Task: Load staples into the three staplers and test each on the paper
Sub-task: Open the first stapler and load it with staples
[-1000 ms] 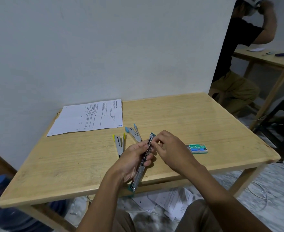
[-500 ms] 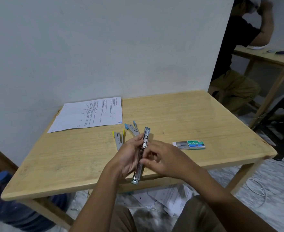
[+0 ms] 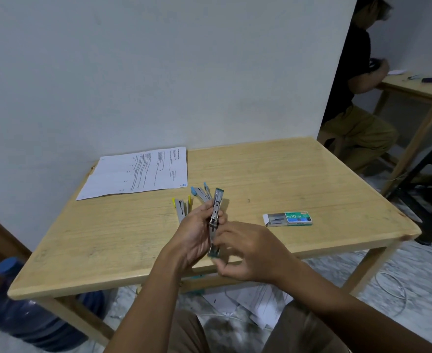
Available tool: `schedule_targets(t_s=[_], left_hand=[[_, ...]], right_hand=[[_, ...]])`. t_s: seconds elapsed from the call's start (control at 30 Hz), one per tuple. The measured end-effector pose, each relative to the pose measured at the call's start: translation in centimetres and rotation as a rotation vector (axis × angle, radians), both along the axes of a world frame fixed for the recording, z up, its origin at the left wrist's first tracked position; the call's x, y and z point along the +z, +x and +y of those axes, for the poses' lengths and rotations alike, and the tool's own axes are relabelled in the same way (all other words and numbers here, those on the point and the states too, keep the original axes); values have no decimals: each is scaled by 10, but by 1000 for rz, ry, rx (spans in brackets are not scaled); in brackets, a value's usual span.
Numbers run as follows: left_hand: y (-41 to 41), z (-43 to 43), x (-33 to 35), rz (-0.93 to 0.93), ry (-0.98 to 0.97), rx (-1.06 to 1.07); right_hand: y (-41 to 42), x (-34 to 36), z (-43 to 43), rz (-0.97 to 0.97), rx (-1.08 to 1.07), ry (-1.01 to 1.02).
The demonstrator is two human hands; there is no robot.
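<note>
Head view: L hand [image 3: 197,233] grips the teal stapler [image 3: 215,220], opened out long, held above the table [image 3: 108,238] near its front edge. R hand [image 3: 248,253] pinches its lower end – fingers curled round it. Yellow stapler [image 3: 181,208] & blue stapler [image 3: 201,192] lie just behind the hands. Paper [image 3: 138,171] at back left; staple box [image 3: 288,218] to the right, drawer slid partly out.

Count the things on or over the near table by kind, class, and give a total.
Staplers: 3 (teal held in both hands, yellow, blue)
Staple boxes: 1
Papers: 1
Total: 5
</note>
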State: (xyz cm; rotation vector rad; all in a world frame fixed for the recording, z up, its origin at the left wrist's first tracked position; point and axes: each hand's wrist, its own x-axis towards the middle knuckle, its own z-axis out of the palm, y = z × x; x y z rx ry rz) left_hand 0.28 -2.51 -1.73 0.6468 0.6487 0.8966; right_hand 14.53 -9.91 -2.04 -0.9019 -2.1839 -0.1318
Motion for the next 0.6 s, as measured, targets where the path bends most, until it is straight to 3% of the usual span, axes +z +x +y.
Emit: schedule_targets(t_s=[0.17,0.37,0.53,0.6], left_hand=[[0,-3,1,27,52,-12],[-1,-6,-1,50,98,-84],[-2,-5,2,32,110,-156],[-3,-6,4,0,100,-154]], right_hand=[[16,17,21,420,-247,-214],[11,28,35,728,-422,-580],[1,37,38,931,-296,-952],[-2,42,35,993,-222,-991]])
